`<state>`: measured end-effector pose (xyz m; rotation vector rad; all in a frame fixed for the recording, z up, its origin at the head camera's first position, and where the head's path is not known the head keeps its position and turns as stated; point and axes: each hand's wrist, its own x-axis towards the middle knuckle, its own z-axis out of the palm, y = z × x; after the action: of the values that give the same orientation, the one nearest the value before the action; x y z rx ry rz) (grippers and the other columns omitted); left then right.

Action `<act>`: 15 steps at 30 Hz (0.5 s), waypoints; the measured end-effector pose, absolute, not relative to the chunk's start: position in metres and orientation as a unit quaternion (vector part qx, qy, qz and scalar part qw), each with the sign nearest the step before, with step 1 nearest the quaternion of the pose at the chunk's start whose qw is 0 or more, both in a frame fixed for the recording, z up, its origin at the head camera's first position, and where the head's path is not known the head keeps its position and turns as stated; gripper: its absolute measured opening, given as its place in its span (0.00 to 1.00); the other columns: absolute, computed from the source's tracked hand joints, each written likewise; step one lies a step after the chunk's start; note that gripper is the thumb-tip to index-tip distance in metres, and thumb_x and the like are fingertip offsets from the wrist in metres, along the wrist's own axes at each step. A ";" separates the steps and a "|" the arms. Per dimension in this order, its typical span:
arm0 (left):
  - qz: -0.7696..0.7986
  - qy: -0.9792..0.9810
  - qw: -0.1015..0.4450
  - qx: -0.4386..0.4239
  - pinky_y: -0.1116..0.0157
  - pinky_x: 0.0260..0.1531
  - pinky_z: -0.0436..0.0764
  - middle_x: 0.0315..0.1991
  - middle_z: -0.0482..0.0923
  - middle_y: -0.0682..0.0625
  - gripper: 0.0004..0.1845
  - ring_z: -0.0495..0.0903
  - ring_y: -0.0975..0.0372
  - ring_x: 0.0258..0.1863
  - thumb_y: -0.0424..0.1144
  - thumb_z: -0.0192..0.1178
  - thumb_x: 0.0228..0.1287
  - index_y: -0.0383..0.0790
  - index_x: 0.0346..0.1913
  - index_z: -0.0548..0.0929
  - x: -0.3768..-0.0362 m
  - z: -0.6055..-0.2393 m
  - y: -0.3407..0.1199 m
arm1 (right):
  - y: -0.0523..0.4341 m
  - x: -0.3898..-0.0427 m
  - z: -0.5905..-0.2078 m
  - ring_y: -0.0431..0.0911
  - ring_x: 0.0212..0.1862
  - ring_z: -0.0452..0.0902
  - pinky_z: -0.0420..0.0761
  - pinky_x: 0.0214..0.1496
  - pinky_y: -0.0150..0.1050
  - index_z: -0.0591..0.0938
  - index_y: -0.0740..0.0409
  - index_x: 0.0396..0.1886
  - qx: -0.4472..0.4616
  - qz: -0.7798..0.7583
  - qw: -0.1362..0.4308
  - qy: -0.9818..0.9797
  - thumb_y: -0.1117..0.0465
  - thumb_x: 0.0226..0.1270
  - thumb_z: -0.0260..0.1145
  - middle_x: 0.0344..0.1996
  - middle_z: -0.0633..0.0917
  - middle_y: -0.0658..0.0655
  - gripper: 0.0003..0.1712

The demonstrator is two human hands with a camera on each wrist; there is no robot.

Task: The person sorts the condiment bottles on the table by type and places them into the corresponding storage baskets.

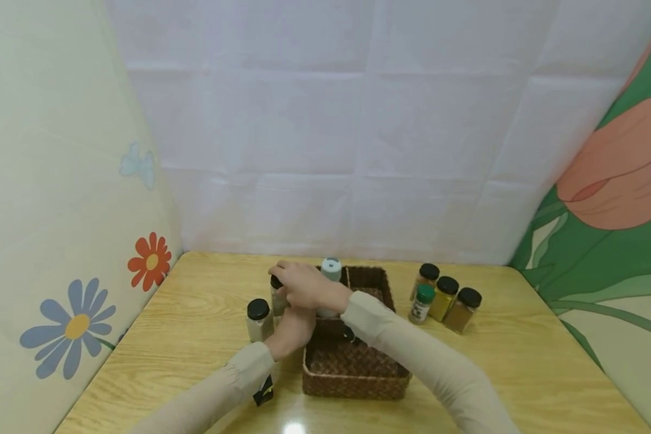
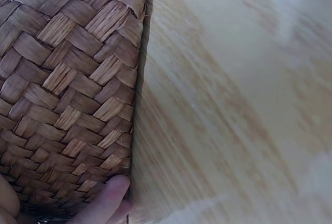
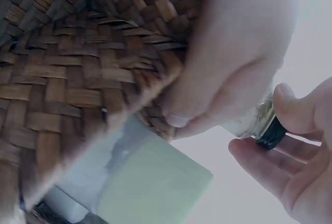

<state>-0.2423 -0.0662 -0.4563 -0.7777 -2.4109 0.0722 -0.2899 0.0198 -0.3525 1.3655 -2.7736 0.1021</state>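
Observation:
My right hand [image 1: 306, 286] reaches across my left and pinches the black lid of a glass jar [image 1: 278, 301] standing left of the woven basket [image 1: 358, 386]. In the right wrist view, its thumb and fingers [image 3: 293, 115] close around that lid [image 3: 271, 133]. My left hand [image 1: 294, 331] grips the basket's left side. Its fingers [image 2: 106, 200] lie along the woven wall [image 2: 67, 79] in the left wrist view. A pale green bottle [image 1: 331, 269] stands in a back compartment of the basket, partly hidden by my right hand.
Another black-lidded jar [image 1: 259, 319] stands left of my hands. A small black and yellow thing [image 1: 264, 392] shows beside my left forearm. Several spice jars, one a green-capped bottle [image 1: 421, 304], stand together on the table [image 1: 521, 361] right of the basket. A white cloth [image 1: 331, 132] hangs behind.

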 end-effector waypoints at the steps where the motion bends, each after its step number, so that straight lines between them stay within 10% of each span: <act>1: 0.005 -0.912 0.289 -0.291 0.68 0.13 0.72 0.29 0.73 0.44 0.14 0.74 0.61 0.18 0.29 0.37 0.77 0.29 0.43 0.75 -0.242 -0.456 -0.066 | 0.020 -0.289 -0.351 0.49 0.49 0.79 0.80 0.41 0.37 0.72 0.58 0.69 0.439 0.035 0.024 -0.898 0.67 0.71 0.61 0.59 0.76 0.60 0.27; 15: -0.021 -0.908 0.303 -0.287 0.70 0.10 0.69 0.20 0.70 0.48 0.11 0.72 0.63 0.12 0.27 0.63 0.58 0.24 0.40 0.74 -0.245 -0.457 -0.062 | 0.032 -0.289 -0.333 0.52 0.58 0.76 0.80 0.45 0.38 0.70 0.61 0.70 0.459 0.049 0.093 -0.882 0.74 0.63 0.64 0.63 0.74 0.61 0.34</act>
<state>-0.2454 -0.0625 -0.4573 -0.7605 -2.4070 -0.0548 -0.2887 0.0320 -0.3331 1.3627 -2.6194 0.1462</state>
